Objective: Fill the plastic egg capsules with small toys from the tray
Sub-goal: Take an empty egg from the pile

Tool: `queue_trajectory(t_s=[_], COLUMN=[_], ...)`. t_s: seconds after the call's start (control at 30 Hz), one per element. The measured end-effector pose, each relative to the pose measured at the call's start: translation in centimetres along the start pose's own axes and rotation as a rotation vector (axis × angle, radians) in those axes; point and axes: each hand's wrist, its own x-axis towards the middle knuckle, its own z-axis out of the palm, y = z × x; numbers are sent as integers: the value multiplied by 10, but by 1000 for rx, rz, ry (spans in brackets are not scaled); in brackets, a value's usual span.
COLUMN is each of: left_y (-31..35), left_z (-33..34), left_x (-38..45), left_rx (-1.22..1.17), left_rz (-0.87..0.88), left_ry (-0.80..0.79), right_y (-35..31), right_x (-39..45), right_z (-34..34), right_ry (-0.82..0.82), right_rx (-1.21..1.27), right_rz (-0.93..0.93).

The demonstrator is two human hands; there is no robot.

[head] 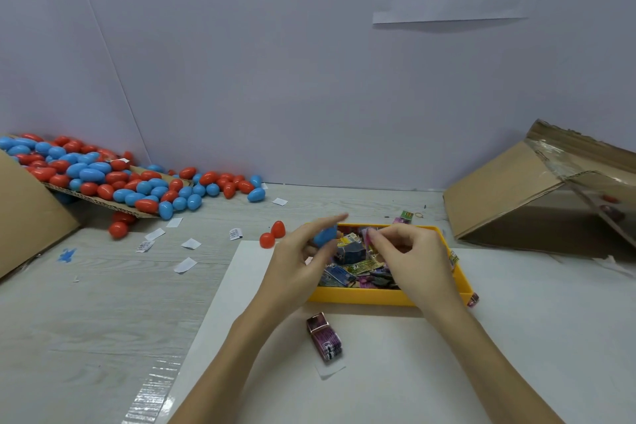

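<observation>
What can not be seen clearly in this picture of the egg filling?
Head view only:
- blue egg capsule: left hand covers part of it; open or closed, unclear.
- Item pinched by right hand: fingers hide it.
- Toy wrappers in yellow tray: print too small.
- Tilted cardboard box: inside shadowed.

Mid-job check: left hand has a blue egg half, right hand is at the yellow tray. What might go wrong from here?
1. The left hand grips the blue plastic egg piece with fingertips only over the yellow plastic tray; it may drop among the packets.
2. The right hand pinches a small pink toy packet, which may slip.
3. Two loose red plastic eggs beside the tray could roll if bumped.
</observation>
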Motion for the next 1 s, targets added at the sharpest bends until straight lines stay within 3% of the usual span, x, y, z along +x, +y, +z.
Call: queue_trajectory(t_s=[0.1,0.23,0.4,1.0], left_y=[1,2,3,4], left_z=[0,2,4,6], left_x=[0,-1,-1,-1], left_rx=[-128,-60,-1,0], left_rz=[-63,-8,15,15], left_ry=[7,-46,-30,16], right_y=[1,-1,-1,-3], right_x=[1,-1,-2,-3], right_z=[0,2,4,5], right_ry=[1,-57,-24,-94], right_rx=[53,117,-3,115], right_rz=[57,65,30,185])
